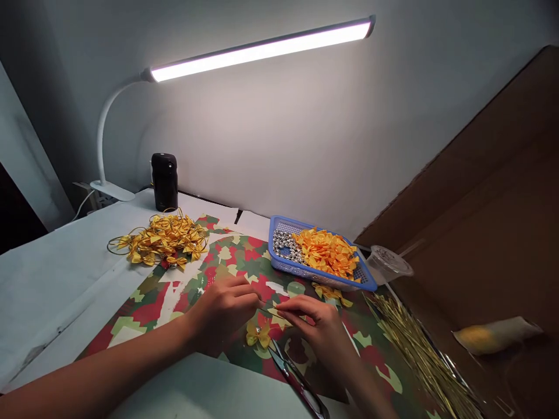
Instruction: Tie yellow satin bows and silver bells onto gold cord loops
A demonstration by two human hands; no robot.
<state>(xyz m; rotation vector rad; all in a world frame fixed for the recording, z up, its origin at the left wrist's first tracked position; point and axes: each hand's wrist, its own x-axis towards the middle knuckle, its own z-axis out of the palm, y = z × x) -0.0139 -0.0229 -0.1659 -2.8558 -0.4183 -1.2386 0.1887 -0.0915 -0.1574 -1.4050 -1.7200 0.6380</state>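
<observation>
Yellow ribbon piece point(276, 312) sits pinched between the narrowed fingertips of my left hand point(225, 311) and right hand point(317, 326), both closed on it. I judge the grip wants light, even pressure, kept clear of the yellow bow point(257, 336) just beneath the fingers and the scissors point(297, 378) nearer me; the blue basket point(301, 271) lies beyond the right fingertips.

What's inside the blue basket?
The blue basket holds a heap of orange ribbon bows, with shiny silver beads at its left end. Whatever lies under the heap is covered, so the basket's bottom there cannot be seen.
</observation>
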